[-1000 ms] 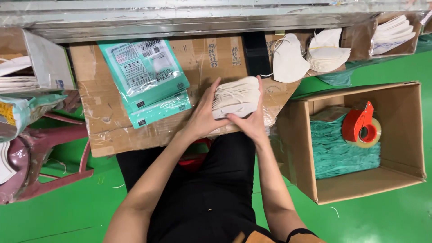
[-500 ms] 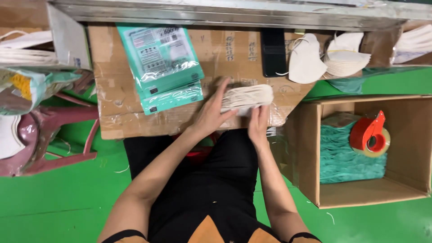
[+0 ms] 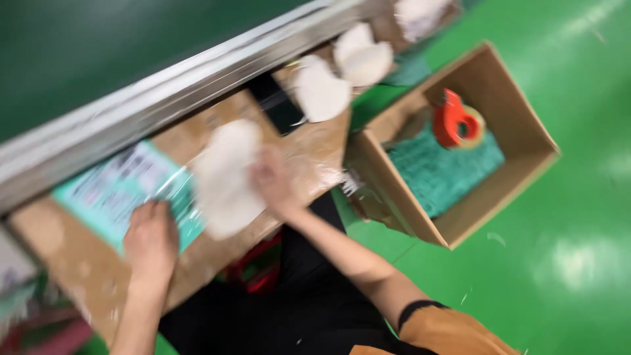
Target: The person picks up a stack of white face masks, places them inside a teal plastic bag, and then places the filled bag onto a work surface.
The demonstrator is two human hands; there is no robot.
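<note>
Frame is motion-blurred and tilted, details soft.

Right hand (image 3: 271,179) is closed on a stack of white masks (image 3: 227,176), gripping its right edge and holding it over the cardboard-covered bench (image 3: 309,148). Whether the stack touches the bench or is just above it, can't tell.

Left hand (image 3: 151,238) lies flat, fingers spread, on the near edge of a teal plastic packet (image 3: 115,190), pressing it to the bench. Not gripping anything. The packet sits left of the mask stack; the stack overlaps its right edge.

Farther right on the bench: two loose white masks (image 3: 321,91) (image 3: 363,58), side by side, near a dark flat object (image 3: 276,105) too blurred to identify. A metal rail (image 3: 151,85) runs along the far side of the bench.

On the green floor (image 3: 559,250) right of the bench: an open cardboard box (image 3: 407,210) with teal packets (image 3: 447,164) inside and a red tape dispenser (image 3: 455,121) on top of them.

Person wears dark clothing and a black band (image 3: 417,307) on the right forearm.
</note>
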